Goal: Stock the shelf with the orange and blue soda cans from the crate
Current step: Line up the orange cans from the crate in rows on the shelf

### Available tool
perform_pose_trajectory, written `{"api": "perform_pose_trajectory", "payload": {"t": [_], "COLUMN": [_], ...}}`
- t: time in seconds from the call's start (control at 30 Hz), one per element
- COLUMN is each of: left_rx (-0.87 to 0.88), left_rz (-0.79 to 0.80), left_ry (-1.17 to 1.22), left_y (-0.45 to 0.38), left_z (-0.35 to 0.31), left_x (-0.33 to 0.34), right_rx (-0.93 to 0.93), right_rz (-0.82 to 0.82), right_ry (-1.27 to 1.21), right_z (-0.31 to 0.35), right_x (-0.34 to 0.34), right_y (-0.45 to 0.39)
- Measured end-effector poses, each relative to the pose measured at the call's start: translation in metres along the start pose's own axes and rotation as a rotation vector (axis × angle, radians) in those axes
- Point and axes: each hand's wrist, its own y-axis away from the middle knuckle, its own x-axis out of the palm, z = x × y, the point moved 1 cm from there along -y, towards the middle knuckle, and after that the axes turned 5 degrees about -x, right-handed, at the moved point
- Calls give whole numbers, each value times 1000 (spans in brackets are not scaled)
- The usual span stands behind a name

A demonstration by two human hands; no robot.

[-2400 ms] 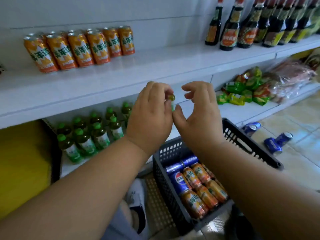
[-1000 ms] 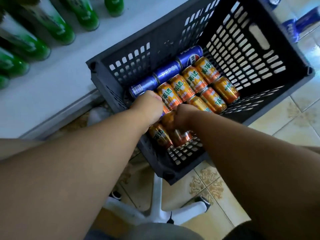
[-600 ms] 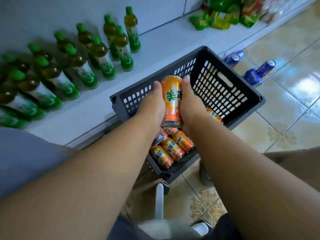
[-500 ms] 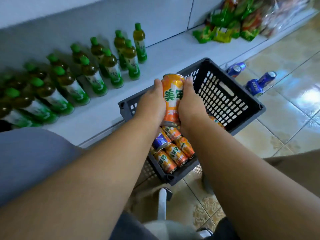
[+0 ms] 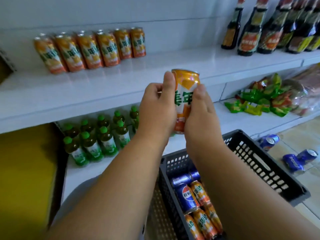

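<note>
An upright orange can (image 5: 185, 87) with green lettering is clasped between my left hand (image 5: 156, 108) and my right hand (image 5: 200, 111), just in front of the white middle shelf (image 5: 97, 87). A row of several orange cans (image 5: 90, 49) stands at the back left of that shelf. Below my arms sits the dark plastic crate (image 5: 263, 168), holding orange cans (image 5: 204, 222) and blue cans (image 5: 186, 196) lying on their sides.
Dark sauce bottles (image 5: 270, 26) line the shelf's right end. Green-capped tea bottles (image 5: 97, 137) fill the lower shelf, with snack packets (image 5: 259, 99) to the right. Three blue cans (image 5: 292, 156) lie on the tiled floor right of the crate. A yellow panel (image 5: 24, 170) is at left.
Both hands reached into the crate, took one orange can and raised it from crate height up to the level of the middle shelf. My view tilted up with it.
</note>
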Motion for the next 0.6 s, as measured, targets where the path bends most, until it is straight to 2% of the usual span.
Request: {"api": "perform_pose_trajectory", "payload": {"t": [0.13, 0.27, 0.43, 0.6], "left_rx": [120, 164, 96, 47], "left_rz": [-134, -181, -159, -204], "left_ry": [-38, 5, 70, 123], "left_y": [-53, -111, -167, -209], "left_z": [-17, -23, -13, -2], "left_x": [-18, -28, -22, -18], "right_rx": [-73, -166, -208, -163], "right_rz": [171, 319, 400, 461], "right_ry": [-59, 36, 201, 268], "right_z": [6, 5, -7, -30], "right_x": [32, 50, 69, 92], "right_y": [-39, -99, -168, -214]}}
